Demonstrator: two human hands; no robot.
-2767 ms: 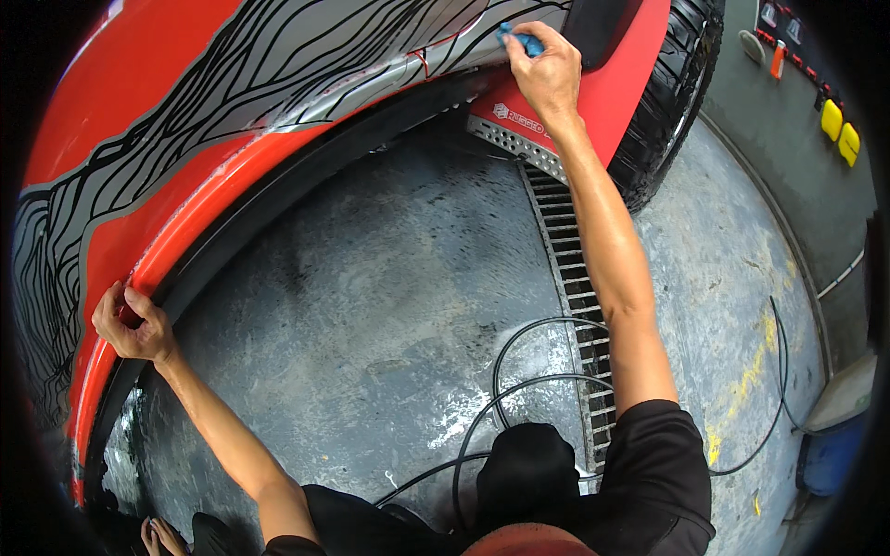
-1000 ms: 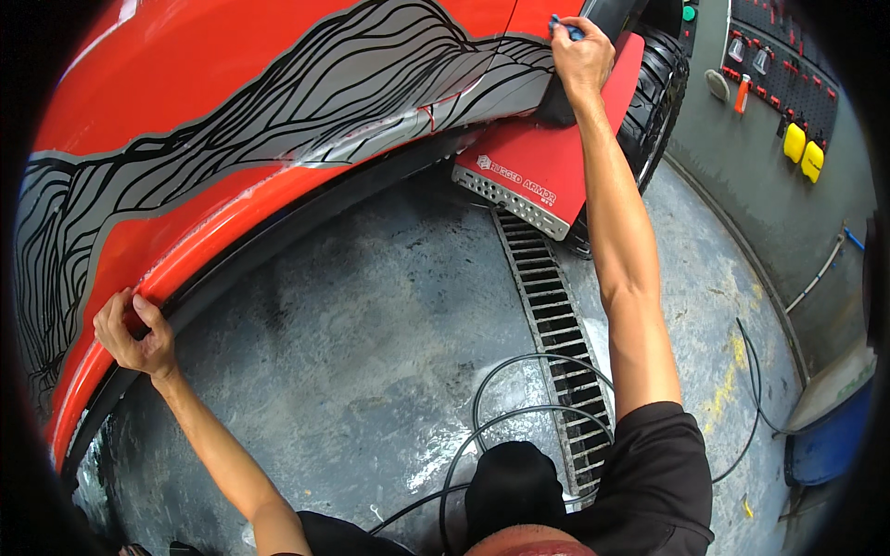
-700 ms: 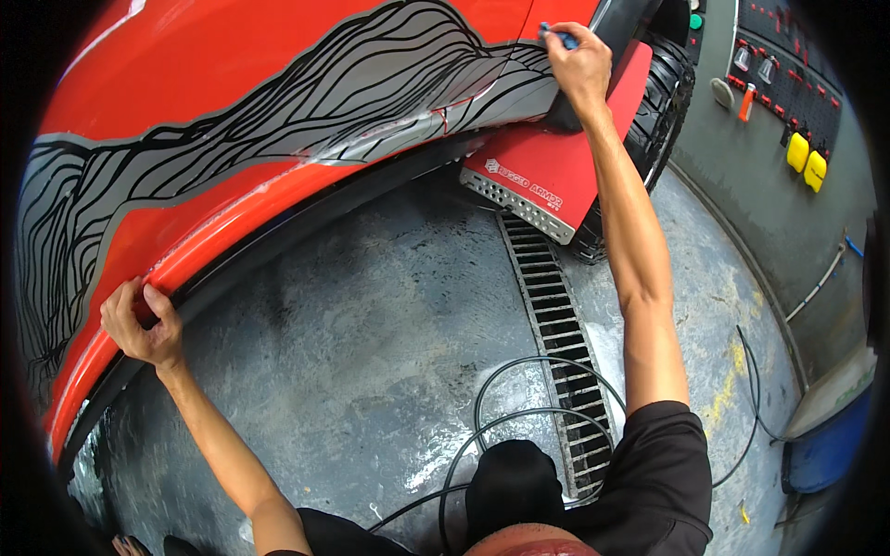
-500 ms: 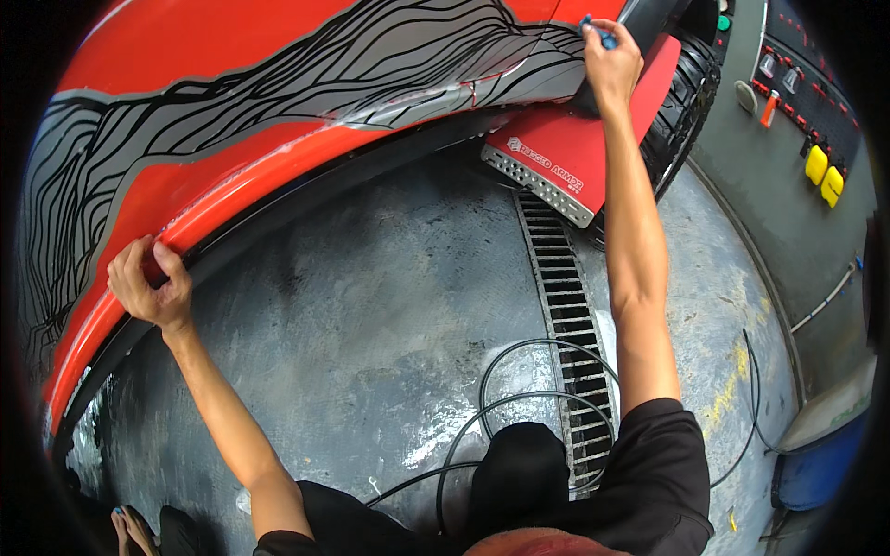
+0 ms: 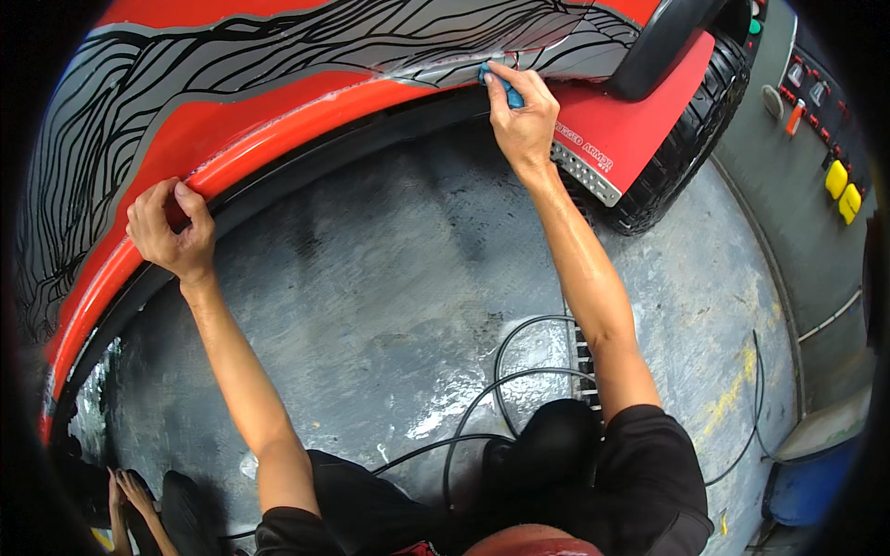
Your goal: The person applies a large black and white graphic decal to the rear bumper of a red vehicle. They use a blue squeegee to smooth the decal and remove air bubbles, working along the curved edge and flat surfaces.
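Note:
A red car body panel [image 5: 232, 139] with a grey film of black wavy lines [image 5: 306, 46] curves across the top. My left hand [image 5: 171, 227] pinches the film's edge at the lower red rim of the panel. My right hand [image 5: 521, 116] presses a small blue squeegee [image 5: 501, 85] against the film near the panel's lower edge, fingers closed around it. The panel surface looks wet around the squeegee.
A black tyre [image 5: 691, 148] and red mud flap [image 5: 640, 139] stand at the upper right. Black hoses [image 5: 501, 389] loop over the wet concrete floor [image 5: 371, 278] beside a floor drain grate [image 5: 582, 357]. Another person's hands [image 5: 130, 496] show at lower left. A blue bin [image 5: 811, 482] sits lower right.
My right hand with the squeegee has slid left along the film, away from the tyre. My left hand keeps its pinch on the rim. The view has shifted right.

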